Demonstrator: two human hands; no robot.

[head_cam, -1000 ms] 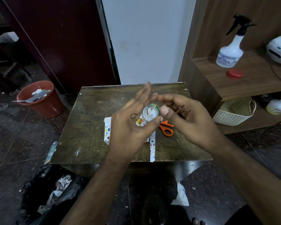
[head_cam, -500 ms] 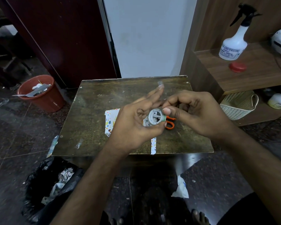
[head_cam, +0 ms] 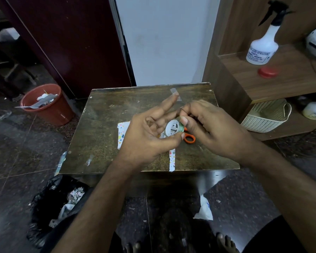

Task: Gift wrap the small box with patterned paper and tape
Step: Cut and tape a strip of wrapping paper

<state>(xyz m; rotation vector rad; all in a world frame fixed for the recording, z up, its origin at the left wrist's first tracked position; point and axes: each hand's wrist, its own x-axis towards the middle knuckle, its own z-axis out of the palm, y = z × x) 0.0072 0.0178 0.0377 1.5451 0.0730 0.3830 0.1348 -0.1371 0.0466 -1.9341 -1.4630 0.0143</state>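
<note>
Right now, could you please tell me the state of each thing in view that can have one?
tape roll: held up by both hands
left hand: grips the roll, tape piece on a fingertip
right hand: pinches the roll's edge
scissors: lying on table
patterned paper: lying flat
spray bottle: upright
red bucket: holds scraps

Bare forearms, no sleeves, bare feet (head_cam: 224, 241), dark clothing at lap.
</note>
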